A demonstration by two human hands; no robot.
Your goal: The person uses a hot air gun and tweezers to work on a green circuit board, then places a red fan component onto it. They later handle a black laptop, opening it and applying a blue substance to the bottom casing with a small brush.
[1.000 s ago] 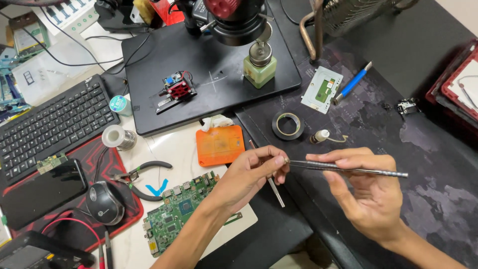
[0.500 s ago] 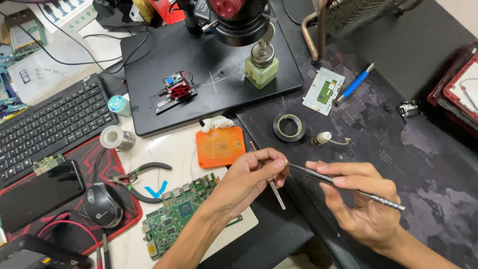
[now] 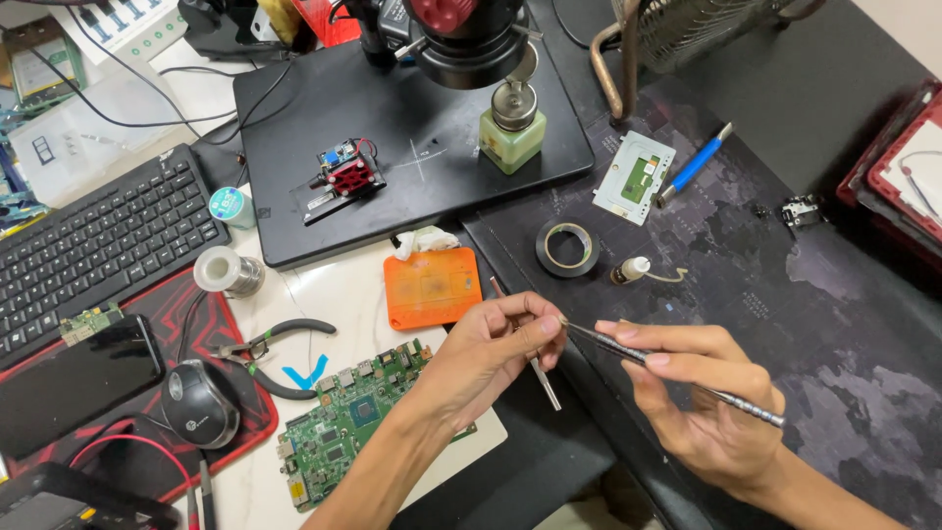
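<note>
**Hands at a repair bench: slender tool angled across the mat**

Tilted more steeply than a second ago, when it lay nearly level, the slender metal tool (image 3: pixel 677 371) now runs from its tip at about ten o'clock down to its knurled end at about four o'clock; both hands have kept roughly their earlier places. The right hand (image 3: pixel 702 402) holds the tool's shaft, thumb and fingers closed around it. The left hand (image 3: pixel 496 345) meets the tool's tip, its thumb and forefinger pinched together there; whether anything small lies between them cannot be told. A second thin metal rod (image 3: pixel 543 378) passes under the left hand, pointing toward five o'clock.

At seven o'clock from the left hand lies a green circuit board (image 3: pixel 358 422) on a pale sheet. At eleven o'clock sits an orange case (image 3: pixel 432 288), with a crumpled white wipe just above it. At one o'clock from the hands lie a roll of black tape (image 3: pixel 568 246) and a small white-capped bottle (image 3: pixel 631 270) on the dark patterned mat (image 3: pixel 844 324).

Further toward twelve o'clock, a black base plate (image 3: pixel 412 108) carries a small red-and-blue module (image 3: pixel 343 175) and a green glass dispenser (image 3: pixel 512 132) beneath a microscope head. Toward nine o'clock are pliers (image 3: pixel 270 351), a solder spool (image 3: pixel 228 272), a black mouse (image 3: pixel 200 402) and a keyboard (image 3: pixel 98 245).
</note>
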